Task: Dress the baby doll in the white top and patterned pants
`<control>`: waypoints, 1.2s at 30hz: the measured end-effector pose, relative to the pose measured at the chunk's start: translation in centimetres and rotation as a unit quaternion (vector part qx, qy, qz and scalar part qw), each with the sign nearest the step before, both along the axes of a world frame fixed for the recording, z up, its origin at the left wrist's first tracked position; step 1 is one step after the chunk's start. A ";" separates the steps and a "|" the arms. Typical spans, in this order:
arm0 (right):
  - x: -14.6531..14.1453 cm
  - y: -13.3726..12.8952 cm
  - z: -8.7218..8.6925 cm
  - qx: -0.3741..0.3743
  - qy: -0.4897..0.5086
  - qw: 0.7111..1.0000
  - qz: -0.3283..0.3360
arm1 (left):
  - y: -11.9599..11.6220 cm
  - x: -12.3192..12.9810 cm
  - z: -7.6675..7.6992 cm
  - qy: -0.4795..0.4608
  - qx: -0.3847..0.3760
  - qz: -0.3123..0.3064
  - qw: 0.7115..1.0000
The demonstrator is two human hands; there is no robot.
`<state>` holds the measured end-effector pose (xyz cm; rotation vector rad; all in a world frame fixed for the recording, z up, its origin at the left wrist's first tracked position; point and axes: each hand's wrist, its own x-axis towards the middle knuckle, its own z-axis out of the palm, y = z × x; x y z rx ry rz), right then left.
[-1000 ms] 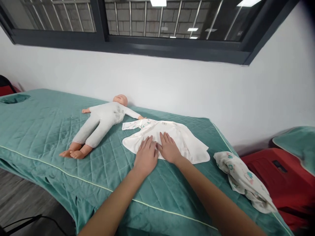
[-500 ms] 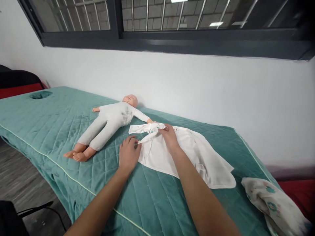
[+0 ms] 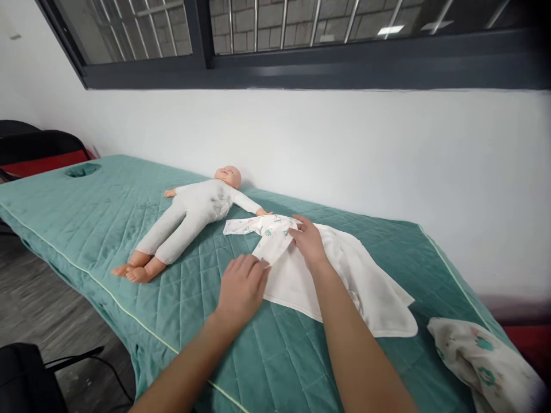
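Observation:
A small white baby shirt [image 3: 297,287] lies spread on the green quilted cover, its plain side mostly up. Its near-left edge is folded over, showing a printed pattern, and one printed sleeve stretches left. My left hand [image 3: 244,282] is closed on the folded edge at the shirt's left side. My right hand [image 3: 308,240] pinches the upper part of the same fold; its wrist crosses over the fabric. A baby doll [image 3: 193,209] in a white body suit lies on its back to the left, one hand by the sleeve.
The green cover [image 3: 107,241] drapes over a long bed against a white wall, below a barred window [image 3: 279,34]. A crumpled printed cloth [image 3: 482,361] lies at the near right. A black object [image 3: 28,378] with cables stands at lower left.
My left hand has moved right with the shirt's edge, folding it over so more print shows. My right hand has shifted slightly right. The doll lies as before.

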<state>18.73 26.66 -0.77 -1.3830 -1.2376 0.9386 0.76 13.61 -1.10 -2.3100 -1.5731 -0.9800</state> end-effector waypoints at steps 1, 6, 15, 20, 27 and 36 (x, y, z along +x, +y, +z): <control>0.4 0.0 0.2 0.003 -0.019 1.000 -0.013 | -0.3 0.9 0.1 0.020 0.001 -0.011 1.000; 1.8 0.0 0.7 -0.002 -0.194 0.977 -0.086 | -1.6 4.5 0.2 0.094 -0.025 -0.058 0.994; 2.3 -0.2 -0.2 -0.055 -0.406 0.909 -0.071 | -2.7 4.9 -0.7 0.052 -0.110 -0.020 0.992; 2.4 -0.2 0.6 -0.079 -0.334 0.939 -0.031 | -1.8 4.6 -0.8 -0.119 -0.171 -0.034 0.977; 0.1 -0.6 0.5 0.029 0.081 0.992 0.091 | -1.3 2.5 -0.6 -0.573 -0.083 0.142 0.803; 0.5 -0.5 -1.7 0.054 -0.073 0.994 0.068 | 2.9 -1.8 -1.8 -0.406 -0.161 0.155 0.886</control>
